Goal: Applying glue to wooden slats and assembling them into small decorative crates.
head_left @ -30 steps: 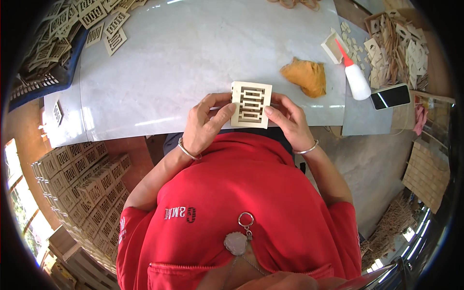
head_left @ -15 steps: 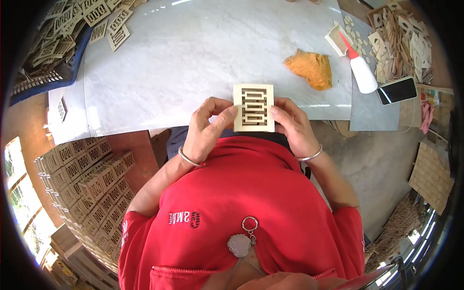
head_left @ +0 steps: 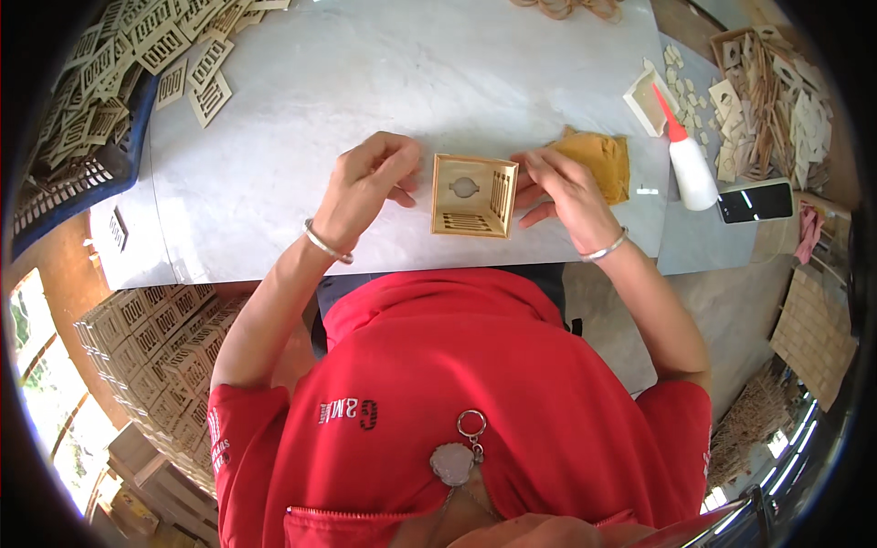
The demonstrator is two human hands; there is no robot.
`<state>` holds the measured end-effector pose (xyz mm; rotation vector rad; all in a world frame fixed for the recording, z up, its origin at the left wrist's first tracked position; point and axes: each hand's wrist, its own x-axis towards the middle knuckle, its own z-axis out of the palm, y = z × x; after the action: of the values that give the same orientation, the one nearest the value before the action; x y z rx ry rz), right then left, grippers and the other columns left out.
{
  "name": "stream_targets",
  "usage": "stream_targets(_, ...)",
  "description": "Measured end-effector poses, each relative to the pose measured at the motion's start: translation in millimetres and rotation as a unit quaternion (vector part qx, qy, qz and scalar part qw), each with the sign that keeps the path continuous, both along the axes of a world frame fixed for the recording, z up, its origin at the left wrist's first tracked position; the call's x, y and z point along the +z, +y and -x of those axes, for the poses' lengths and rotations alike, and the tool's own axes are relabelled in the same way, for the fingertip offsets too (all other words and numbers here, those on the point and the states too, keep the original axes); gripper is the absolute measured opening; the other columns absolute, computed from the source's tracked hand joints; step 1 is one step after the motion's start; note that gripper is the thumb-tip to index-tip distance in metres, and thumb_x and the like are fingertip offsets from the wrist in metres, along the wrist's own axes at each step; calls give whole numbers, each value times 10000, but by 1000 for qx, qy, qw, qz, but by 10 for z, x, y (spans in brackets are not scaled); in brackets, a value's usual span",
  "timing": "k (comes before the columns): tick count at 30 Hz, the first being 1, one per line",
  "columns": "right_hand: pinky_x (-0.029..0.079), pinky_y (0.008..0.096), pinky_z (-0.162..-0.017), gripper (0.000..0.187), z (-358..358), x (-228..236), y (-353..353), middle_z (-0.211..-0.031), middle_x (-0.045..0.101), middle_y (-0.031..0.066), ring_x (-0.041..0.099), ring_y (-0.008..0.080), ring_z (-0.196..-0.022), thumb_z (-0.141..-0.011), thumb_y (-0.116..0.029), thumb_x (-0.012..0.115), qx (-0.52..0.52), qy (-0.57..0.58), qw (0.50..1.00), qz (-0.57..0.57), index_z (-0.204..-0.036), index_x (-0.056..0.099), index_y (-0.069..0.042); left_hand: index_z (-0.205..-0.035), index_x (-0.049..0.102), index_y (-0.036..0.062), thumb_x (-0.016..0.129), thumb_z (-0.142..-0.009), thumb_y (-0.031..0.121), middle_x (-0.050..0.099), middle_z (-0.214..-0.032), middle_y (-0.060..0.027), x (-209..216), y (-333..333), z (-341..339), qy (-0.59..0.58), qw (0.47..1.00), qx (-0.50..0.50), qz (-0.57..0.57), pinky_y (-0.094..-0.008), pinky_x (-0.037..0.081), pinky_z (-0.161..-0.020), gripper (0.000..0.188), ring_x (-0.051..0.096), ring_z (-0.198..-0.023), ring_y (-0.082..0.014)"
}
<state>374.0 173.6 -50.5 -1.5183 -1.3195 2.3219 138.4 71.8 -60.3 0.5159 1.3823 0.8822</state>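
Pale plywood is forming the small open box [head_left: 472, 194] that is sitting on the white table [head_left: 301, 100], right at its near edge and between the two hands. Its open top is facing up, showing a floor with a round keyhole-like cutout and two inner walls cut with rows of slots. There is one such box on the table.

The left hand [head_left: 367, 187] is resting just beside the box's left wall, fingers curled and apart from it or barely brushing it; it is gripping nothing. The right hand [head_left: 562, 189] is lying at the right wall with fingertips touching its edge, loosely spread rather than clamped.

An orange cloth [head_left: 602, 157] is lying behind the right hand. One glue bottle [head_left: 685, 157] with a red tip is standing to the right, next to one dark phone [head_left: 755, 201].

A blue crate [head_left: 68, 183] at the far left is holding many slotted wooden panels [head_left: 87, 82], too many to count, and two more are lying loose on the table beside it. A wooden tray [head_left: 776, 100] at the far right is holding a jumble of small cut pieces.
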Motion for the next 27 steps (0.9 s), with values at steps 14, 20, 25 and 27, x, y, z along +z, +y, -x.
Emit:
stream_targets(14,532,280,-742,768,-47,-185,-319,-1294,431,168,597,211,-937,-659,-10,723,179,52,871,-455,-1329,349,-6,-1300,429,51,775,-622,96,493,-1249,-117,-211,-134,-28,311,878,-195,-306,-327,526,-816,763,572,-1007,-250)
stream_targets(20,531,288,-755,730,-40,-201,-230,-1193,519,162,632,206,-831,-632,-8,735,179,53,845,-502,-1285,408,0,-1250,489,34,787,-609,115,552,-1203,-120,-262,-152,-42,348,847,-170,-365,-324,530,-783,712,588,-962,-246)
stream_targets(25,529,283,-745,717,-24,-136,-135,-1145,547,162,633,207,-825,-616,-37,754,180,55,834,-519,-1258,437,1,-1232,504,16,806,-590,192,567,-1174,-128,-204,-23,29,364,806,-158,-439,-344,506,-785,731,578,-933,-275)
stream_targets(27,526,280,-735,695,34,-69,-47,-1129,555,160,630,216,-827,-613,-54,760,146,97,804,-568,-1234,454,2,-1232,500,7,806,-588,219,567,-1168,-136,-144,41,86,382,796,-165,-440,-357,491,-807,744,572,-943,-288)
